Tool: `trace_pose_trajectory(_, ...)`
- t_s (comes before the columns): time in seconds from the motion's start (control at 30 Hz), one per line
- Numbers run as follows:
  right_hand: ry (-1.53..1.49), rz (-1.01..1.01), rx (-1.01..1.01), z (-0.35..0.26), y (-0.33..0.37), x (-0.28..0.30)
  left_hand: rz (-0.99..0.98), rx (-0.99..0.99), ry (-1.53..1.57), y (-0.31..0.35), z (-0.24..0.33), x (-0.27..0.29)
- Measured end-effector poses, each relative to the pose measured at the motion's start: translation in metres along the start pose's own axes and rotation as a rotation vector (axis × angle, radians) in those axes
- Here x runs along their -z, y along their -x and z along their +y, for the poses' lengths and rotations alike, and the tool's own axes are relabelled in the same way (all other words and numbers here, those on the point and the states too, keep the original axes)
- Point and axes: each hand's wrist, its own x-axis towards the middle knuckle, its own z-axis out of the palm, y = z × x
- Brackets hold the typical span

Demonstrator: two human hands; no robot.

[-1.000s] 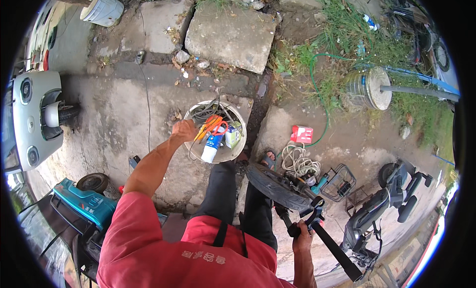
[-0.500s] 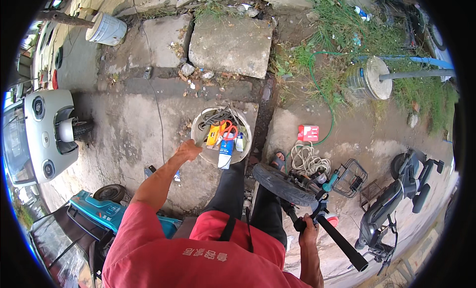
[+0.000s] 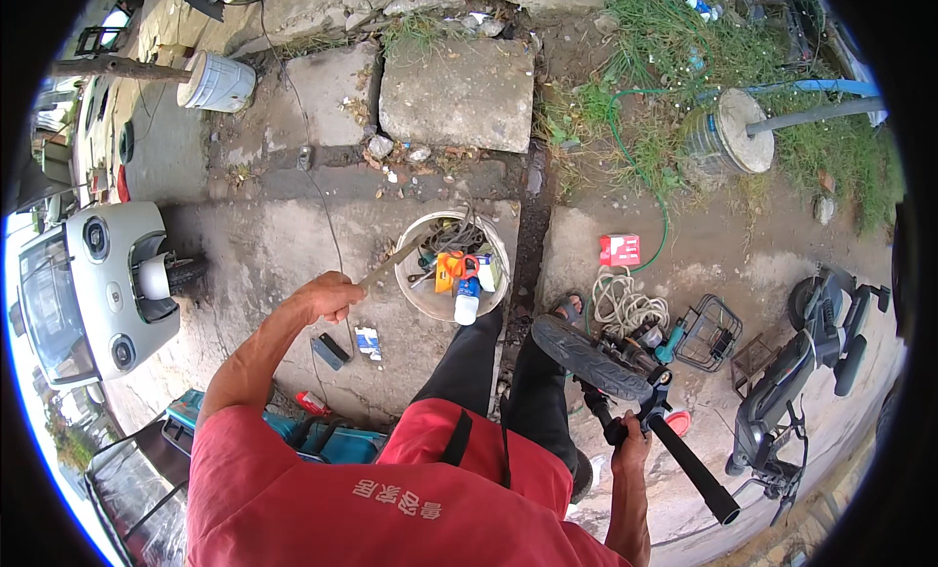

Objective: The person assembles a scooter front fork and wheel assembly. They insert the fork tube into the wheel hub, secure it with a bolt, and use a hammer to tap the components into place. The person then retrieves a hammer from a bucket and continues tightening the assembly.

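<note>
Cannot see the grip end of the flat tool (image 3: 387, 267), covered by the left hand (image 3: 330, 296). Cannot identify anything beneath the tangled cables (image 3: 454, 237) in the bucket (image 3: 426, 298). Cannot trace the whole teal cart (image 3: 350, 446), partly behind the red shirt (image 3: 293, 499).

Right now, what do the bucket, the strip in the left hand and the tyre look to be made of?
Bucket: probably plastic, off-white and dull, judging by its pale, grimy walls.
Strip in the left hand: perhaps dull metal, being thin and greyish-brown; wood can't be ruled out.
Tyre: most likely rubber, with a matte, dark grey, rounded surface.
</note>
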Motion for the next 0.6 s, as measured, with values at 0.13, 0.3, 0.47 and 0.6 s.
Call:
trace_pose_trajectory(0.13, -0.02, 0.011, -0.026, -0.007, 0.0, -0.001, -0.178, -0.02, 0.735, 0.039, -0.047, -0.013)
trace_pose_trajectory(0.3, -0.013, 0.032, -0.066, -0.006, -0.01, 0.012, -0.344, -0.297, 1.014, 0.133, -0.096, -0.114)
trace_pose_trajectory(0.47, 0.008, -0.002, -0.099, -0.015, -0.02, 0.018, -0.444, -0.377, 1.271, 0.071, -0.015, -0.183)
trace_pose_trajectory(0.6, 0.039, 0.001, -0.082, -0.021, -0.029, 0.027, 0.03, -0.422, 0.828, -0.111, 0.071, -0.225)
